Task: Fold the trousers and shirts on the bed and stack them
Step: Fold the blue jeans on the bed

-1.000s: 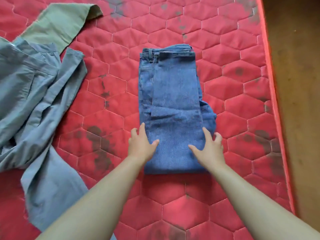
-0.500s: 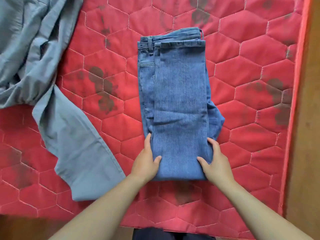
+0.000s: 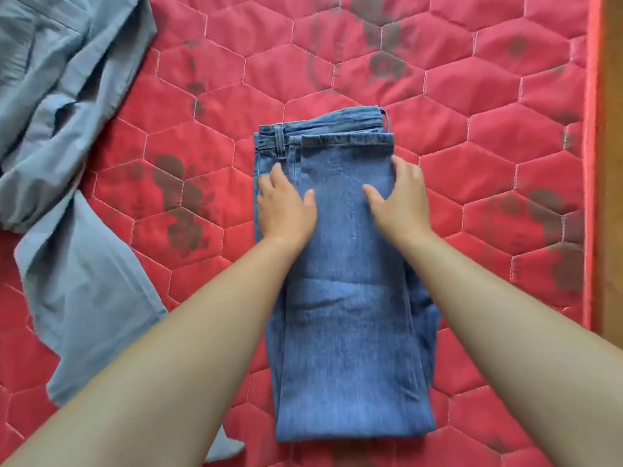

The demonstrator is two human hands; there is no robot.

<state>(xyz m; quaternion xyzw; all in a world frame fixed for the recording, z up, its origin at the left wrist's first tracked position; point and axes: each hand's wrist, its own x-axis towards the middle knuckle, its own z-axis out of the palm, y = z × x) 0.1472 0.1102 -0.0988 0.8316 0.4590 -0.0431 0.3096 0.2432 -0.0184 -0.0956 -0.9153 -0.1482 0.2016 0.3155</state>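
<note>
Folded blue jeans [image 3: 350, 348] lie lengthwise on the red quilted mattress [image 3: 472, 136], waistband at the far end. My left hand [image 3: 286, 207] rests flat on the jeans' upper left part, fingers straight, just below the belt loop. My right hand [image 3: 401, 197] lies flat on the upper right part, fingers along the right edge and thumb spread inward. Both hands press on the denim near the waistband. A crumpled grey garment [image 3: 67, 146] lies unfolded at the left, one long part trailing toward the near edge.
The mattress ends at its right border [image 3: 592, 197], with brown floor [image 3: 612, 230] beyond it. Dark stains mark the quilt left of and behind the jeans. Bare mattress lies between the jeans and the grey garment.
Both hands have slid from the jeans' near end up to the part near the waistband. The camera has shifted, so the jeans sit lower in view.
</note>
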